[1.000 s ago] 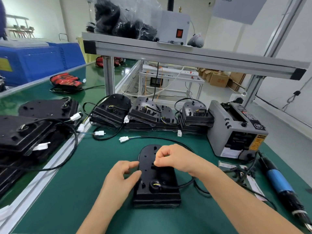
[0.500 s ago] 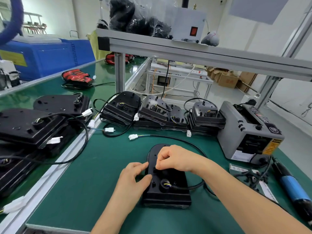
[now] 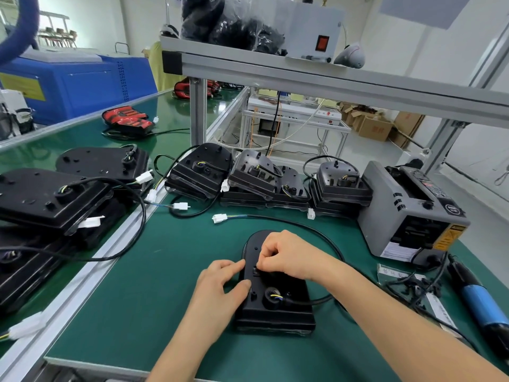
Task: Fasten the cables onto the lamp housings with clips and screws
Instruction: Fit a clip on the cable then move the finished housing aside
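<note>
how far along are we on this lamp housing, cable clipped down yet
Not yet. Done: nothing fastened that shows; the cable loops loose on the mat. In hand: the left hand steadies the lamp housing while the right hand pinches a small black part, likely a clip, at its middle. Left: the screw; the screwdriver lies untouched at the right. Whether the back row of housings is finished I cannot tell.

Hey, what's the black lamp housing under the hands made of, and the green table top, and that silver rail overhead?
Lamp housing: looks like moulded black plastic, matte, with moulded-in bosses and ribs.
Green table top: probably a rubber or vinyl mat, given its dull, soft sheen.
Overhead rail: seems extruded aluminium, silvery satin finish, lengthwise grooves.
</note>
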